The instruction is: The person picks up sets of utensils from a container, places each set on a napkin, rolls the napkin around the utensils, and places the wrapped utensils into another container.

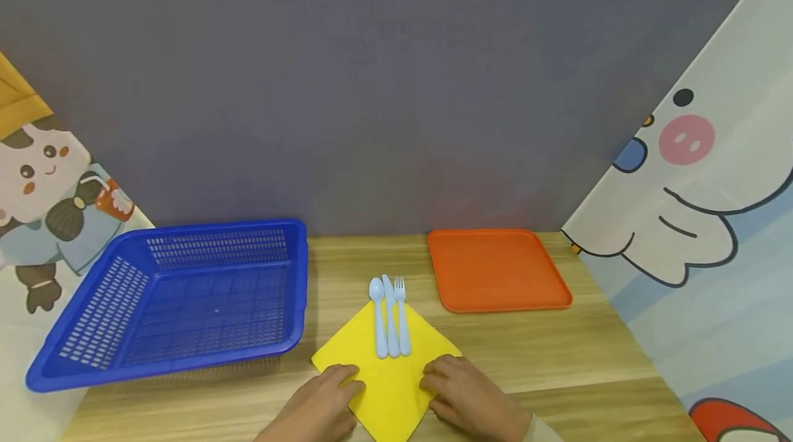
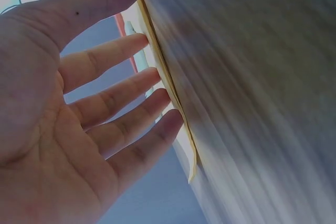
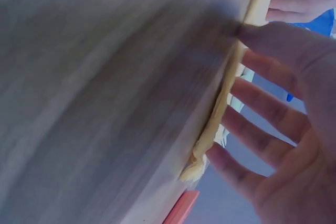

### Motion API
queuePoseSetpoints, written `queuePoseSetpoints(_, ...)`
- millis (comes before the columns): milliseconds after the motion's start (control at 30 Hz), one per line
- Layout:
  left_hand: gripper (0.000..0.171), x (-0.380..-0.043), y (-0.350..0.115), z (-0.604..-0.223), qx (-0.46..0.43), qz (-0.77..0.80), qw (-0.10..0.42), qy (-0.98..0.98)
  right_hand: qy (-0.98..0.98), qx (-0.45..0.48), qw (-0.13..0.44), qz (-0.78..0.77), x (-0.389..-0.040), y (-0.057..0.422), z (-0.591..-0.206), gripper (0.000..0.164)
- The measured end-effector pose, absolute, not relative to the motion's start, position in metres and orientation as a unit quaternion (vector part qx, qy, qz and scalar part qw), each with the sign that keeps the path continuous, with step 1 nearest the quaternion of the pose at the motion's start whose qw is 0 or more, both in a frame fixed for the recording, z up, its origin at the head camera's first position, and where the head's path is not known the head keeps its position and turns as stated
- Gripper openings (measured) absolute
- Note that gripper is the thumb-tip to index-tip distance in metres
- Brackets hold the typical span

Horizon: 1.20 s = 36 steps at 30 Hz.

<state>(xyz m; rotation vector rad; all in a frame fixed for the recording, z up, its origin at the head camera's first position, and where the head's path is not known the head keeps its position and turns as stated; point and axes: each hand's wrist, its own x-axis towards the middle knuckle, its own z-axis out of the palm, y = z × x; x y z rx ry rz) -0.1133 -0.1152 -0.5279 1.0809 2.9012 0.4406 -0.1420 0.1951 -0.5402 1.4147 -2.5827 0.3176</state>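
Observation:
A yellow napkin (image 1: pixel 392 387) lies on the table, turned so that a corner points toward me. On its upper part are a light blue spoon (image 1: pixel 379 321), knife (image 1: pixel 390 318) and fork (image 1: pixel 402 318), side by side with their heads past its far edge. My left hand (image 1: pixel 322 401) touches the napkin's left side with spread, fairly straight fingers (image 2: pixel 113 98); the thumb is at the near edge. On the right side, my right hand (image 1: pixel 467 394) rests its fingertips on the napkin in the same way, as its fingers (image 3: pixel 265 108) show in the right wrist view.
To the left stands a blue plastic basket (image 1: pixel 210 311) with slotted walls. An orange tray (image 1: pixel 498 270) lies at the back right of the wooden table (image 1: pixel 526 345). A grey panel (image 1: pixel 372 84) rises behind, with cartoon-printed sheets (image 1: pixel 712 222) on both sides.

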Motion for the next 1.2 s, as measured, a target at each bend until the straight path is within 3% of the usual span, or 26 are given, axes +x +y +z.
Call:
queuePoseSetpoints(333, 0.039, -0.1151, -0.1149, -0.5293, 0.344, 0.135, 0.004, 0.929, -0.851, 0.498, 0.15, 0.075, -0.1468, 0.1955, -0.5445, 0.01)
queuePoseSetpoints(500, 0.037, -0.1156, -0.1127, -0.5286, 0.342, 0.135, 0.004, 0.93, -0.854, 0.491, 0.141, 0.093, -0.1476, 0.196, -0.5463, 0.008)
queuePoseSetpoints(767, 0.024, -0.1179, -0.1128, -0.5301, 0.349, 0.109, -0.04, 0.93, -0.858, 0.489, 0.11, 0.109, -0.1456, 0.1962, -0.5429, 0.018)
queuePoseSetpoints(900, 0.022, -0.1184, -0.1137, -0.5296, 0.351, 0.113, -0.045, 0.928, -0.855, 0.499, 0.115, 0.086, -0.1459, 0.1956, -0.542, 0.014)
queuePoseSetpoints(1067, 0.024, -0.1189, -0.1137, -0.5289, 0.349, 0.126, -0.033, 0.928, -0.847, 0.508, 0.146, 0.052, -0.1484, 0.1941, -0.544, 0.009)
queuePoseSetpoints(1200, 0.028, -0.1195, -0.1142, -0.5276, 0.344, 0.145, -0.011, 0.928, -0.863, 0.484, 0.125, 0.078, -0.1518, 0.1942, -0.5469, 0.005)
